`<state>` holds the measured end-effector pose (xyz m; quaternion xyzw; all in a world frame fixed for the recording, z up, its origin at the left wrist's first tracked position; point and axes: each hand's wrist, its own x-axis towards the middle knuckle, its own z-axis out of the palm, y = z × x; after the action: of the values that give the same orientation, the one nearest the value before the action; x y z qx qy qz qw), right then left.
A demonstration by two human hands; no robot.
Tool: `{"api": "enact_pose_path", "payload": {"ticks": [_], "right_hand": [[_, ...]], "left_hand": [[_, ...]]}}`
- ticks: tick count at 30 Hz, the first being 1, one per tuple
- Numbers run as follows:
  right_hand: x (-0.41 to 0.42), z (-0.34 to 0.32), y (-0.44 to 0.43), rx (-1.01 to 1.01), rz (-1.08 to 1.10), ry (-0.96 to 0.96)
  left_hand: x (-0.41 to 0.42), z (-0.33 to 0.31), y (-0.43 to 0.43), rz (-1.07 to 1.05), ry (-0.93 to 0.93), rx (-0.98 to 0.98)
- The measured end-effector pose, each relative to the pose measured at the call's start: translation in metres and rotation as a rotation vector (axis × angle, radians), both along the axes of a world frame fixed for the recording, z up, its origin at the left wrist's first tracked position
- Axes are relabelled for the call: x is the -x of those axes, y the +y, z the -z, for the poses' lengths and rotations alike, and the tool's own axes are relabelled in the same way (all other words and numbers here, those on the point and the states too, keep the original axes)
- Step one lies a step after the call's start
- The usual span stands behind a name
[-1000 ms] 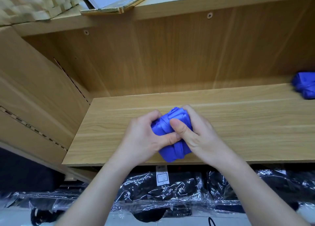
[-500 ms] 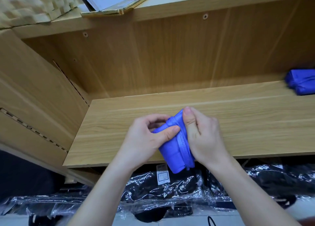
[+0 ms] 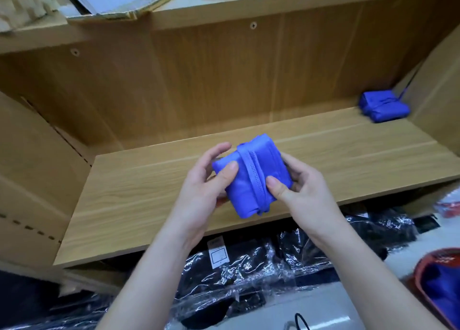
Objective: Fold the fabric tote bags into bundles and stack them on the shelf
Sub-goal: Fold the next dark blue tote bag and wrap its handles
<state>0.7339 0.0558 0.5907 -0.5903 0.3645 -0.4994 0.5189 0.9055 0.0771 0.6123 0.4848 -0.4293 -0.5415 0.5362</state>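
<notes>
Below the shelf's (image 3: 149, 205) front edge lie dark plastic-wrapped packs (image 3: 236, 275). Just above that front edge, both hands hold the folded bag (image 3: 249, 192) clear of the board. The left hand (image 3: 199, 192) has its thumb flat on the top face and its fingers behind the left side. The right hand (image 3: 306, 195) pinches with its thumb beside the strap (image 3: 254, 172), fingers curled under the right side. The strap wraps the bag along its longer side, which runs roughly front to back over the shelf. In the shelf's far right back corner sits the other bundle (image 3: 383, 106), perhaps two stacked; I cannot tell. It lies well apart, rightward and deeper. The right hand is nearer to it, so the carry probably goes that way.
</notes>
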Motion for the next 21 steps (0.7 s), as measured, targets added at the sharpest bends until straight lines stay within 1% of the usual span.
{"api": "enact_pose_path", "payload": {"ticks": [1, 2, 4, 5, 7, 9, 10, 11, 12, 15, 16, 18, 19, 21], "right_hand": [[0.004, 0.002, 0.001, 0.013, 0.044, -0.001], [0.008, 0.004, 0.002, 0.038, 0.088, 0.021], [0.015, 0.007, 0.005, 0.09, 0.167, 0.11], [0.018, 0.008, 0.007, 0.106, 0.203, 0.16], [0.025, 0.014, 0.009, 0.116, 0.281, 0.26], [0.035, 0.02, 0.01, 0.106, 0.352, 0.354], [0.043, 0.022, 0.01, 0.096, 0.368, 0.383], [0.053, 0.023, 0.008, 0.08, 0.361, 0.394], [0.064, 0.024, 0.005, 0.07, 0.341, 0.412], [0.104, 0.024, -0.004, 0.044, 0.249, 0.507], [0.119, 0.023, -0.007, 0.04, 0.227, 0.519], [0.146, 0.02, -0.014, 0.045, 0.196, 0.543], [0.159, 0.018, -0.017, 0.046, 0.185, 0.559], [0.186, 0.014, -0.026, 0.045, 0.162, 0.568]], "left_hand": [[0.002, 0.002, 0.001, 0.044, 0.019, -0.02], [0.007, 0.005, 0.0, 0.063, 0.0, -0.024], [0.022, 0.009, 0.0, 0.026, -0.086, -0.012], [0.031, 0.012, -0.002, -0.013, -0.144, 0.009], [0.049, 0.02, -0.006, -0.086, -0.336, 0.096], [0.065, 0.031, -0.008, -0.099, -0.515, 0.18], [0.073, 0.034, -0.009, -0.08, -0.557, 0.181], [0.078, 0.035, -0.012, -0.04, -0.561, 0.163], [0.082, 0.036, -0.017, 0.018, -0.513, 0.131], [0.092, 0.029, -0.034, 0.206, -0.165, -0.001], [0.099, 0.026, -0.039, 0.248, -0.153, -0.012], [0.122, 0.024, -0.047, 0.293, -0.299, 0.035], [0.137, 0.024, -0.051, 0.295, -0.335, 0.049], [0.165, 0.027, -0.059, 0.284, -0.323, 0.035]]}}
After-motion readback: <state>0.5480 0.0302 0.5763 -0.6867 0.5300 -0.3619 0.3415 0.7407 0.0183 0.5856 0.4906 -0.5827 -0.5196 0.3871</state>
